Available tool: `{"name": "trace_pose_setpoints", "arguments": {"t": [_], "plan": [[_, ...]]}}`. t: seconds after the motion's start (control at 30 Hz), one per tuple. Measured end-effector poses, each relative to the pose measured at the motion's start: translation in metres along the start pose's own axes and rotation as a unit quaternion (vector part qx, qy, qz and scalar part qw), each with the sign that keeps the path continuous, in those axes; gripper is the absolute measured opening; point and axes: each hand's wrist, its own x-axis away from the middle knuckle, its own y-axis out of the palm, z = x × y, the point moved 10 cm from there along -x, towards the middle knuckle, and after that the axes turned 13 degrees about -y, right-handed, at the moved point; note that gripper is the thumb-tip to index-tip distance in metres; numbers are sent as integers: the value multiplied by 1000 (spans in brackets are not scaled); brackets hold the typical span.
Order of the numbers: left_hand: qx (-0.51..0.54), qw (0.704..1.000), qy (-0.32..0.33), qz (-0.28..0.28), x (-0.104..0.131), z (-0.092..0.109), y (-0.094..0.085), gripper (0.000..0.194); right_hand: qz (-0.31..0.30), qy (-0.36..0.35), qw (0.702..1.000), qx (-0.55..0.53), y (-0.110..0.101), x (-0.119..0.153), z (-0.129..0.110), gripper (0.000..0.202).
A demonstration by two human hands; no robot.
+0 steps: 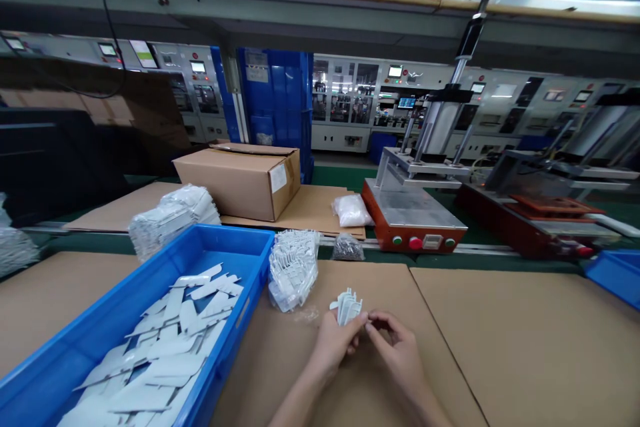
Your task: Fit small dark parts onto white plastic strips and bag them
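Observation:
Several small white plastic parts [349, 307] are fanned out above my left hand [336, 339], whose fingers are closed round their lower ends. Just to the right, my right hand [399, 345] has its thumb and index finger pinched together, close to the left fingertips; what they hold is too small to name. A bag of white parts [294, 268] lies on the cardboard beyond my hands. On the left, a blue tray [255, 280] holds many flat white pieces [173, 347].
Behind the tray are stacked wrapped white parts [175, 213] and a cardboard box [240, 180]. A white bag [351, 211] and a small bag of dark pieces [348, 247] lie ahead. Red-based presses [415, 213] stand at the back right, near a blue bin [617, 273].

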Motion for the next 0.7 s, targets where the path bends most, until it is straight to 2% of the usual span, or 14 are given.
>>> {"name": "trace_pose_setpoints", "arguments": {"t": [0.1, 0.17, 0.27, 0.33, 0.43, 0.53, 0.7], "plan": [[2, 1000, -7, 4, 1, -2, 2, 32, -2, -41, 998, 42, -3, -1, -10, 12], [30, 999, -5, -14, 3, -2, 6, 32, 1, -45, 998, 54, -4, -1, -11, 11], [126, 991, -9, -32, 2, -5, 9, 33, 8, -20, 998, 51, -6, 0, -3, 11], [165, 986, -11, -22, -1, -9, 5, 33, 1, 6, 999, 39, -4, 2, 3, 13], [125, 992, 17, 23, -5, -7, -6, 33, -32, 30, 999, 10, 6, 4, 6, 15], [53, 993, 76, 69, -2, 3, -16, 32, -54, 21, 998, 7, 11, 3, 2, 15], [1, 991, 106, 84, 5, 10, -15, 34, -26, 45, 999, -12, 8, 3, 10, 16]]}}
